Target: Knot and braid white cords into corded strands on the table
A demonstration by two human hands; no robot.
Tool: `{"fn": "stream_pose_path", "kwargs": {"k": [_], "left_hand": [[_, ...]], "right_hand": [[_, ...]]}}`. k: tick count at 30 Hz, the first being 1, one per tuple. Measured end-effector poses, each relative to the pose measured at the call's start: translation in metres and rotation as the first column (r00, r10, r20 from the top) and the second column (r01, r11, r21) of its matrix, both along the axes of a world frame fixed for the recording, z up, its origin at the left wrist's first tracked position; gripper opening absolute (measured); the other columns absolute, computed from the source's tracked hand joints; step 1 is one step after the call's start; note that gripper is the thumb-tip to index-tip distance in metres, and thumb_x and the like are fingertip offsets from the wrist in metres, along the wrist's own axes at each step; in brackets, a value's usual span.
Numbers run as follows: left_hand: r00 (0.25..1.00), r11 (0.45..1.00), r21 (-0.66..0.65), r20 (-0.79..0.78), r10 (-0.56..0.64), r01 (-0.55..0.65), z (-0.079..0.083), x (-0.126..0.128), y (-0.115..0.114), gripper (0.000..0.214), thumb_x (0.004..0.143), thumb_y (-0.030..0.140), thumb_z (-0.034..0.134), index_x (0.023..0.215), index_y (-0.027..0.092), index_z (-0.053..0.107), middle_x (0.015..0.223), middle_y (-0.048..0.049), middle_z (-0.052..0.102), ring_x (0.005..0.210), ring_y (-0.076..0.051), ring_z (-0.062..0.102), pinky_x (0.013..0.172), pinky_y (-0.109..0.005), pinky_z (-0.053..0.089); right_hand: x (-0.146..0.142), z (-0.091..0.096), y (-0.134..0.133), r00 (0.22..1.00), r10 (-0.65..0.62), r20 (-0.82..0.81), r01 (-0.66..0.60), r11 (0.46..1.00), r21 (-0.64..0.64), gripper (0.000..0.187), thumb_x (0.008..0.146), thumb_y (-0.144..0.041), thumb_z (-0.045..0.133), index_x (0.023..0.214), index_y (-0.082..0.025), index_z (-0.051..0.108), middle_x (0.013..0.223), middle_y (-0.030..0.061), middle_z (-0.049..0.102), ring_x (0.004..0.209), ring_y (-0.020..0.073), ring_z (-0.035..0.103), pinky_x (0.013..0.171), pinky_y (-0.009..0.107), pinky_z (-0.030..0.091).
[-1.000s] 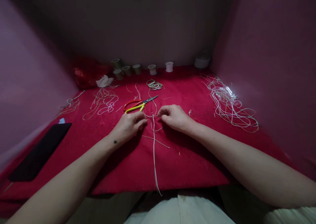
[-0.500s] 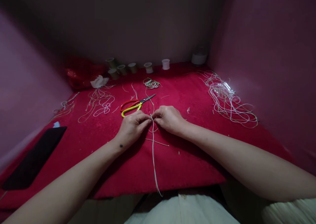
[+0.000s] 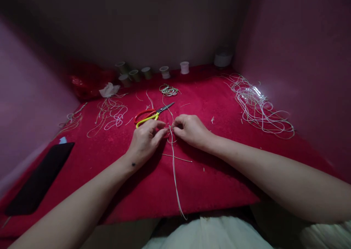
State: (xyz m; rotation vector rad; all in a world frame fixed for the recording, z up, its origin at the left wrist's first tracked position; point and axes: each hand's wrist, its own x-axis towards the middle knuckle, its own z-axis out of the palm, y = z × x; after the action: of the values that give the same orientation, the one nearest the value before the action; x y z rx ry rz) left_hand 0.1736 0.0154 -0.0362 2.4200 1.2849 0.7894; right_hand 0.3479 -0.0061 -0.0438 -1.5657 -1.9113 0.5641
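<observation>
My left hand (image 3: 145,139) and my right hand (image 3: 192,131) meet at the middle of a red cloth-covered table (image 3: 219,176). Both pinch a thin white cord (image 3: 174,176) where its strands cross between the fingertips. The cord runs from the pinch toward me and hangs over the table's front edge. A short loose piece (image 3: 177,157) lies across it just below my hands. Scissors with a red and a yellow handle (image 3: 150,115) lie just beyond my left hand, blades pointing right.
A big tangle of white cord (image 3: 257,108) lies at the right. Smaller cord loops (image 3: 111,113) lie at the left, a small coil (image 3: 168,91) further back. Several spools (image 3: 148,72) line the back wall. A dark flat object (image 3: 38,177) rests at the left edge.
My hands came together from slightly apart and now pinch the cord at one point. The view shifted a little.
</observation>
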Motion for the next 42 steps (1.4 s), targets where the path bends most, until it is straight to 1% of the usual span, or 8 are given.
{"fn": "stream_pose_path", "kwargs": {"k": [4,9,16,22,30,33,37,42], "left_hand": [[0.997,0.961,-0.273,0.037,0.062,-0.050,0.015,-0.002,-0.010,0.019,0.079,0.033,0.057,0.077,0.015,0.064,0.061,-0.0002,0.060,0.047,-0.008,0.051,0.044,-0.019,0.040],[0.958,0.327,-0.928,0.240,0.158,0.179,0.020,0.002,-0.022,0.024,0.080,0.030,0.056,0.099,0.015,0.054,0.048,0.0033,0.058,0.025,-0.008,0.041,0.024,-0.015,0.024],[0.833,-0.025,-0.872,0.459,0.309,0.489,0.011,0.004,-0.023,0.018,0.084,0.020,0.050,0.094,0.008,0.059,0.059,-0.0051,0.066,0.027,-0.010,0.050,0.023,-0.016,0.036],[0.847,-0.077,-0.874,0.437,0.303,0.479,0.009,0.001,-0.021,0.022,0.085,0.018,0.044,0.077,0.007,0.060,0.056,-0.0087,0.066,0.027,-0.014,0.052,0.021,-0.017,0.037],[0.885,-0.066,-0.904,0.396,0.244,0.423,0.008,-0.003,-0.018,0.021,0.083,0.021,0.047,0.076,0.008,0.062,0.055,-0.0088,0.065,0.029,-0.014,0.052,0.022,-0.019,0.037],[0.933,0.063,-0.951,0.309,0.182,0.303,0.018,-0.007,-0.016,0.020,0.081,0.027,0.053,0.074,0.010,0.061,0.049,-0.0043,0.061,0.026,-0.010,0.045,0.021,-0.016,0.032],[0.977,0.315,-0.944,0.154,0.144,0.102,0.028,-0.012,-0.010,0.026,0.078,0.034,0.060,0.064,0.013,0.056,0.045,0.0028,0.052,0.025,-0.002,0.034,0.024,-0.011,0.021],[0.995,0.286,-0.954,0.085,-0.043,0.094,0.026,-0.012,-0.007,0.021,0.076,0.031,0.061,0.065,0.013,0.059,0.050,0.0033,0.052,0.028,-0.001,0.033,0.027,-0.013,0.021]], "right_hand": [[0.010,0.000,0.004,0.961,-0.101,-0.259,0.092,0.995,-0.046,0.010,0.074,-0.013,0.049,0.068,-0.014,0.057,0.062,0.0017,0.057,0.056,0.0095,0.049,0.056,0.022,0.036],[0.017,0.004,0.009,0.735,-0.215,-0.643,0.143,0.976,-0.162,0.010,0.078,-0.021,0.054,0.070,-0.016,0.051,0.055,-0.0033,0.049,0.047,0.0064,0.044,0.047,0.020,0.035],[0.033,0.015,0.019,0.206,-0.340,-0.918,-0.096,0.926,-0.365,0.004,0.077,-0.014,0.053,0.074,-0.015,0.050,0.070,-0.0013,0.059,0.041,0.0030,0.039,0.035,0.018,0.022],[0.061,0.020,0.029,-0.117,-0.401,-0.909,-0.256,0.896,-0.363,0.011,0.079,-0.011,0.045,0.068,-0.015,0.047,0.057,-0.0039,0.051,0.039,0.0025,0.029,0.035,0.016,0.021],[0.105,0.016,0.046,0.046,-0.436,-0.899,0.145,0.893,-0.426,0.013,0.071,-0.008,0.049,0.064,-0.017,0.042,0.053,-0.0043,0.045,0.039,0.0034,0.031,0.035,0.016,0.020],[0.118,0.015,0.049,0.020,-0.521,-0.854,0.260,0.827,-0.499,0.012,0.069,-0.005,0.048,0.064,-0.016,0.045,0.056,-0.0017,0.050,0.041,0.0037,0.035,0.036,0.016,0.023],[0.124,0.025,0.045,-0.048,-0.383,-0.922,0.227,0.895,-0.384,0.011,0.069,-0.005,0.049,0.069,-0.016,0.049,0.071,0.0006,0.061,0.044,0.0028,0.036,0.038,0.016,0.026],[0.124,0.028,0.043,-0.067,-0.323,-0.944,0.164,0.930,-0.330,0.014,0.068,-0.006,0.050,0.075,-0.017,0.052,0.066,-0.0019,0.058,0.053,0.0066,0.049,0.049,0.020,0.037]]}}
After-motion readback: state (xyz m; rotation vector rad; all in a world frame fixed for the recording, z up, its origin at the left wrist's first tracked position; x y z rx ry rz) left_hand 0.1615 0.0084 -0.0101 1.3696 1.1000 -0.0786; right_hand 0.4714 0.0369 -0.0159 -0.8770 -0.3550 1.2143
